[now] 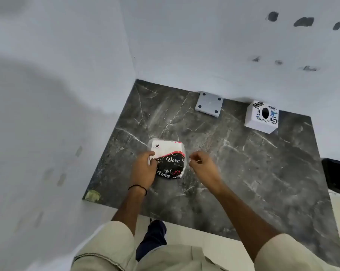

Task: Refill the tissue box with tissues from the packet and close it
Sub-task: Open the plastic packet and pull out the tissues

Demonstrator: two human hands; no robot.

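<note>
The left hand (144,166) is clamping its grip on the tissue packet (168,160) lying mid-tabletop (243,173). The right hand (203,163) is hovering beside it, fingers seemingly pinched together. The tissue box (261,117) is sitting well apart, by the wall.

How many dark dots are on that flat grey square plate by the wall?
4, one at each corner of the flat grey square plate on the dark marble tabletop.

One tissue packet (168,160), one tissue box (261,119), one grey plate (209,104) (four holes), two hands (143,166).
</note>
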